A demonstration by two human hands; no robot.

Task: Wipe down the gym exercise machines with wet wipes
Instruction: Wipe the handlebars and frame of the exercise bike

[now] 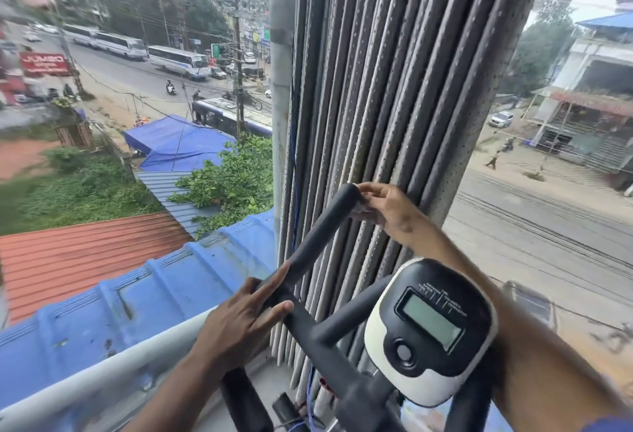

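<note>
Mid-wipe on bike handlebar (318,236): right hand (387,207) pinches something pale, likely the wipe, at the bar's tip, left hand (239,318) flat-fingered bracing the bend; next, probably drag down the grip.

A person stands at an exercise bike's black padded handlebar (318,236) beside a window. The left hand (239,322) rests on the bar's lower bend, fingers straight. The right hand (387,207) grips the bar's upper end — whether a wipe lies under it cannot be told. The bike's black-and-white console (430,329) sits just below the right forearm, its grey screen blank. Behind hang perforated vertical blinds (394,71) — a road with buses (147,53) lies outside.
</note>
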